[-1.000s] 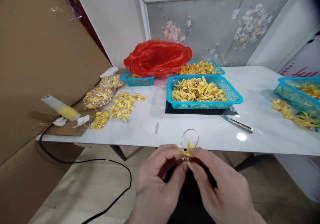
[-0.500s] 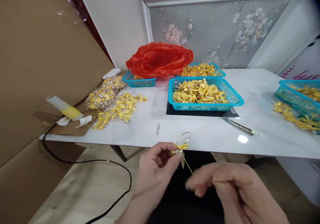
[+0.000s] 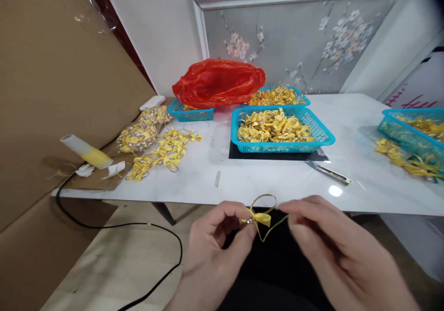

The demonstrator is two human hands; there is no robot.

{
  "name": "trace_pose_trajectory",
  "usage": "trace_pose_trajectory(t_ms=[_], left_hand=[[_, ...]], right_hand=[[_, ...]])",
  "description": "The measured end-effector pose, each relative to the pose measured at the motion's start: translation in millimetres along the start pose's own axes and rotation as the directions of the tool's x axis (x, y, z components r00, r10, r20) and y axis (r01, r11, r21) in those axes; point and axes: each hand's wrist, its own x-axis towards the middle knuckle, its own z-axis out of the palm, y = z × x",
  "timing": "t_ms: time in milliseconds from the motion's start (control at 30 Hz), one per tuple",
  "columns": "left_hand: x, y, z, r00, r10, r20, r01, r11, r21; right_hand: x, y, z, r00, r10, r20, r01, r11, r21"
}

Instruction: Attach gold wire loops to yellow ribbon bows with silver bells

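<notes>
Between the thumb and fingertips of my left hand (image 3: 220, 241) is a small yellow ribbon bow (image 3: 262, 219) with a silvery bell or bead at its middle. A thin gold cord (image 3: 266, 195) loops up above the bow. One bent tail of that cord runs to the right, where my right hand (image 3: 333, 241) pinches its end between thumb and forefinger. Both hands are in front of the table's near edge, above the dark clothing on my lap. The fingers of my left hand partly cover the silvery piece.
A blue basket (image 3: 326, 137) of yellow bows stands mid-table, with others behind and at right (image 3: 391, 121). A red plastic bag (image 3: 218, 86) sits at the back. A utility knife (image 3: 329, 172) lies right of centre. Loose bows (image 3: 173, 149) and a yellow-white tube (image 3: 86, 151) are at left.
My right hand has moved up, pinching the cord's tail beside the bow. The tail now bends rightward instead of hanging down. The bow has turned slightly in my left hand.
</notes>
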Motion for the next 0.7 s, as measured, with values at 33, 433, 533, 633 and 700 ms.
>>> trace_pose_trajectory(t_ms=[33, 433, 533, 633, 700], left_hand=[[-3.1, 2.0, 1.5, 0.999, 0.034, 0.023, -0.034, 0.999, -0.006], [-1.5, 0.1, 0.1, 1.000, -0.007, -0.007, 0.006, 0.990, -0.144], [-3.1, -0.3, -1.3, 1.000, 0.005, -0.021, -0.006, 0.997, -0.082], [-2.8, 2.5, -1.2, 0.999, 0.034, -0.005, -0.034, 0.999, -0.031], [-2.3, 4.8, -0.9, 0.998, 0.055, -0.006, -0.055, 0.998, -0.015]], right_hand=[[5.2, 0.9, 3.9, 0.998, -0.006, 0.059, 0.004, 1.000, 0.030], [4.2, 1.8, 10.0, 0.988, 0.132, 0.078, -0.146, 0.967, 0.210], [-6.2, -0.3, 1.8, 0.998, 0.054, 0.017, -0.055, 0.997, 0.055], [-11.0, -2.2, -0.9, 0.996, -0.042, 0.073, 0.046, 0.997, -0.065], [-10.8, -2.2, 0.9, 0.990, -0.116, 0.084, 0.125, 0.987, -0.100]])
